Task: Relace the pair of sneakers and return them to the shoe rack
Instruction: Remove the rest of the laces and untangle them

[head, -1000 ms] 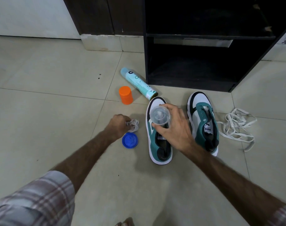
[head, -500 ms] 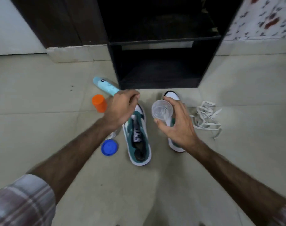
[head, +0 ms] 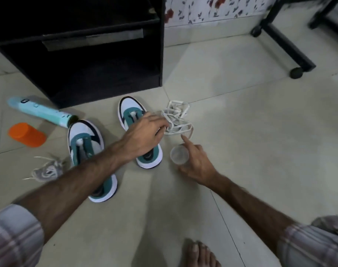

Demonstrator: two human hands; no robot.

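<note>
Head view, left hand (head: 143,134) pinching flat white laces (head: 176,117), right hand (head: 196,162) gripping clear round cup (head: 179,155)

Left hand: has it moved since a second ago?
Yes. The left hand crossed from left of both teal-and-white sneakers rightward to the white laces pile.

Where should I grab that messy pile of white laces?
Probably pinch a loop on the near left edge of the laces, coming from above. The loops lie flat and tangled on the floor, and the left hand already reaches there.

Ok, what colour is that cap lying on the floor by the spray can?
Orange cap, clearest in the head view.
</note>
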